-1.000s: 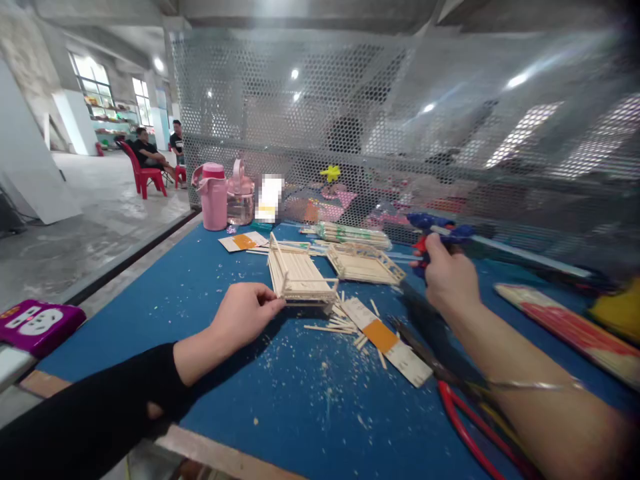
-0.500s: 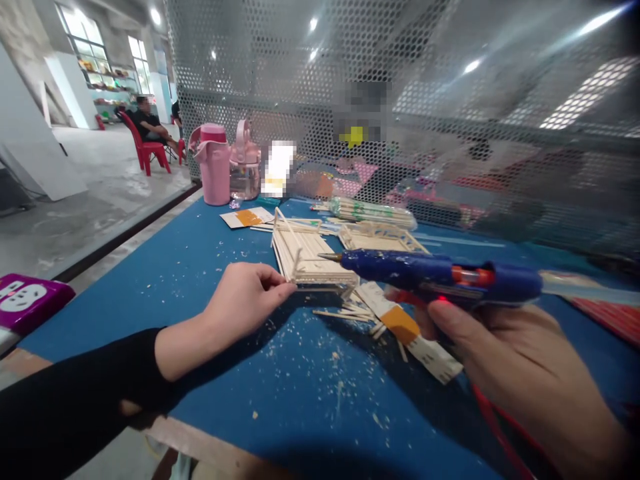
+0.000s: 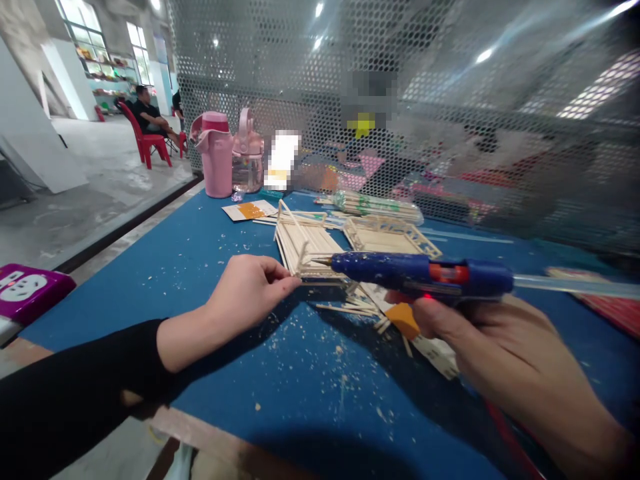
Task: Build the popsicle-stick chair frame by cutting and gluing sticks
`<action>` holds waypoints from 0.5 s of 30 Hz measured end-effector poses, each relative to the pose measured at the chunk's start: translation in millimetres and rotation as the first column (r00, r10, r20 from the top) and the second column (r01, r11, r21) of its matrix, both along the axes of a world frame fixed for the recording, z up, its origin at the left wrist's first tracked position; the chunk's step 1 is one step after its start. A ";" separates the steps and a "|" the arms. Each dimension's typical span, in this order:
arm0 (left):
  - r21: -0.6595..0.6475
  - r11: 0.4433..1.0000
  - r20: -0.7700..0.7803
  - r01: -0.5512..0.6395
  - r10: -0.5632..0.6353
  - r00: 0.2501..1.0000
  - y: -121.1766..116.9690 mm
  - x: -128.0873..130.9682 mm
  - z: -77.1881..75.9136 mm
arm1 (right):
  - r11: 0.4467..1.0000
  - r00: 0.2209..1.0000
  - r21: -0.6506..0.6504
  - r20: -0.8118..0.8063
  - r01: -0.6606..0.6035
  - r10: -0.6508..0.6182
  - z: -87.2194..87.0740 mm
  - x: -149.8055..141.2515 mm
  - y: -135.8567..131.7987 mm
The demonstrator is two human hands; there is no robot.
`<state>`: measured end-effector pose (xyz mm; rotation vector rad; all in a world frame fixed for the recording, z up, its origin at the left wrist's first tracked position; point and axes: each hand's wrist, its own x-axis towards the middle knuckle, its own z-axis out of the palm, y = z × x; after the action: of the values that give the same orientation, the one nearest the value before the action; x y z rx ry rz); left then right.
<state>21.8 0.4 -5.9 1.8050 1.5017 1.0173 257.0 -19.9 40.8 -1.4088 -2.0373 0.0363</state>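
Observation:
My left hand (image 3: pixel 255 287) pinches the near left corner of a small model built of thin wooden sticks (image 3: pixel 310 243), low over the blue table (image 3: pixel 200 387). In my right hand (image 3: pixel 505 353) is a blue hot glue gun (image 3: pixel 395 270), its red light lit and a clear glue stick (image 3: pixel 575 285) jutting from the back. Its metal nozzle points left and appears close to the model's near edge; whether it touches I cannot tell. Part of the model's right side is hidden behind the gun. A second stick-built piece (image 3: pixel 390 233) lies behind the gun.
Loose sticks (image 3: pixel 350 307) and a ruler-like strip with an orange band (image 3: pixel 403 320) lie under the gun. Behind are a bag of sticks (image 3: pixel 380 207), a pink flask (image 3: pixel 217 160) and a clear bottle (image 3: pixel 249 167). A purple power strip (image 3: pixel 35 290) sits at left; a perforated metal screen (image 3: pixel 280 80) borders the back.
My right hand has brought the glue gun from the far right to the model's near edge, turning its nozzle left. My left hand keeps its pinch on the model. The view has dipped.

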 end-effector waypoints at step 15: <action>-0.002 1.000 0.000 -0.003 0.003 1.000 0.0 -0.6 1.1 | 0.998 0.995 -0.023 -0.088 -0.056 0.053 -1.2 -1.7 -5.0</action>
<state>21.1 0.4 -4.8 1.8023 1.5059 1.0171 255.3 -24.9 39.6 -1.3434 -2.0097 0.1455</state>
